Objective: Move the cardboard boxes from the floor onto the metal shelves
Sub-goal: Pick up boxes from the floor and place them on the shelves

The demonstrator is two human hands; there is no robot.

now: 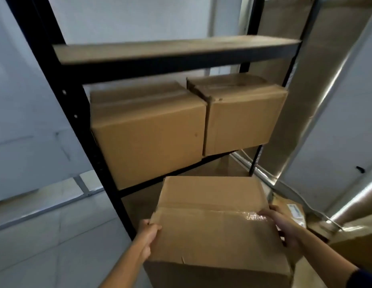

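- A cardboard box [214, 223] is held off the floor in front of the black metal shelves [172, 69], below the level of the occupied shelf.
- The left hand [148, 239] is clamped on the box's left side, thumb hooked over the top edge and fingers hidden behind the cardboard.
- The right hand [284, 227] is wrapped round the right side, fingers lying over the top near a strip of shiny tape.
- Two boxes are already stored on the middle shelf: a larger one [147, 134] on the left and a smaller one [241, 115] just beside it on the right, touching or nearly so.
- That shelf is filled across its width, while the upper shelf [170, 48] is seen bare.
- The carrying step is judged to be in hand: the box is lifted but not yet placed.
- Next, a raise to the upper shelf is probably called for, with the box kept level and its front edge cleared over the shelf lip before being slid in.
- Another box [293, 213], bearing a label, is seen low on the right behind the held one; whether it rests on the floor cannot be told.
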